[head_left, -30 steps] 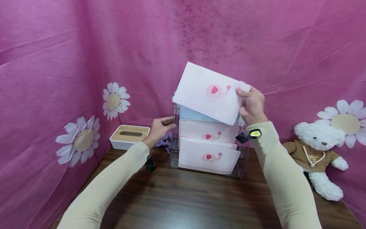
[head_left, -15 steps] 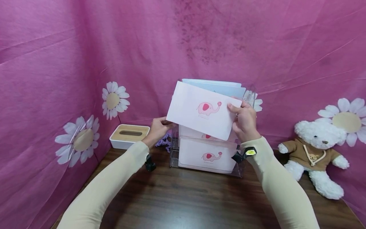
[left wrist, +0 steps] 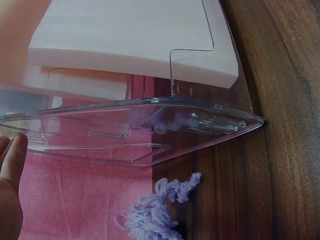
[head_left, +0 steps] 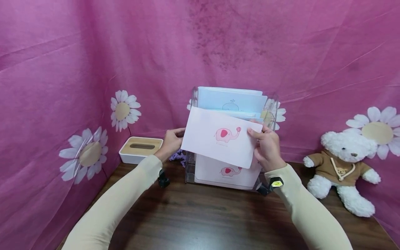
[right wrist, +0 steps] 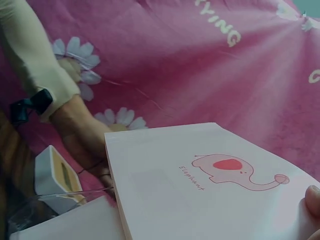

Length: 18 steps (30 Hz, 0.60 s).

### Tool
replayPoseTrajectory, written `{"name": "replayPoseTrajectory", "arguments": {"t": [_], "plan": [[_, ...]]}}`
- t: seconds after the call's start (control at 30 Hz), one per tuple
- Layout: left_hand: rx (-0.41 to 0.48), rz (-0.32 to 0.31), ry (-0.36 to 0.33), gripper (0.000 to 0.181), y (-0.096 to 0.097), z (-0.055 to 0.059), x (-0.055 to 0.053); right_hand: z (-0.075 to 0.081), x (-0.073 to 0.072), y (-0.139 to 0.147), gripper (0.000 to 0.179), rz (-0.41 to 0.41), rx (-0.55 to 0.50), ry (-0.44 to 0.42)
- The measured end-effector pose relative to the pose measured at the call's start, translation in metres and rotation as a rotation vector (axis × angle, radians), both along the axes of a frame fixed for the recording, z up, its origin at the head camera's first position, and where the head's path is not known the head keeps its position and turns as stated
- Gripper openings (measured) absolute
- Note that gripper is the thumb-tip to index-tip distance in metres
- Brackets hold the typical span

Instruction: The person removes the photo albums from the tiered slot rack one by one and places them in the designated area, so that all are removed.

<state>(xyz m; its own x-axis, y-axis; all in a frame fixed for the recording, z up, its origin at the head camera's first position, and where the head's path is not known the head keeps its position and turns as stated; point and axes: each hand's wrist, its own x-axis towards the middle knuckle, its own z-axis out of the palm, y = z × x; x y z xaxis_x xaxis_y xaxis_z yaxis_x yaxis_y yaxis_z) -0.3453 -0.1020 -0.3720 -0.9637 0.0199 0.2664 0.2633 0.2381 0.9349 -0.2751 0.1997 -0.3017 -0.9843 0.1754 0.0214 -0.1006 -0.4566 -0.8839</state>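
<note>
My right hand [head_left: 269,147] grips a thin pale notebook [head_left: 215,133] by its right edge, thumb on the cover. The cover has a pink elephant and, in the right wrist view, the word "Elephant". The notebook tilts down to the right in front of a clear tiered rack [head_left: 189,173]. My left hand [head_left: 171,143] holds the rack's left side, its fingertips at the clear edge in the left wrist view; the notebook hides part of them from the head. A matching elephant notebook [head_left: 218,175] stands in the front tier, and blue whale notebooks [head_left: 215,97] stand in the upper tiers.
A white tissue box [head_left: 132,158] with a wooden lid stands left of the rack. Purple yarn-like stems [left wrist: 150,215] lie beside the rack. A white teddy bear [head_left: 348,149] in a brown hoodie sits at right. Pink cloth [head_left: 162,52] hangs behind the dark wooden table [head_left: 193,215].
My right hand has lowered the elephant notebook from above the rack to in front of its lower tiers, uncovering the blue notebooks behind. My left hand stays at the rack's side.
</note>
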Motion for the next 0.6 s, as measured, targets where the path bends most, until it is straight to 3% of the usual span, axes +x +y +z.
{"name": "replayPoseTrajectory", "arguments": {"t": [0.33,0.6], "plan": [[-0.058,0.025,0.021,0.037,0.001,0.000,0.000,-0.023,0.018,-0.001,0.024,0.062,0.115,-0.066],[-0.001,-0.025,-0.035,0.042,-0.001,0.002,0.000,-0.051,0.036,-0.003,0.019,0.152,0.186,-0.106]]}}
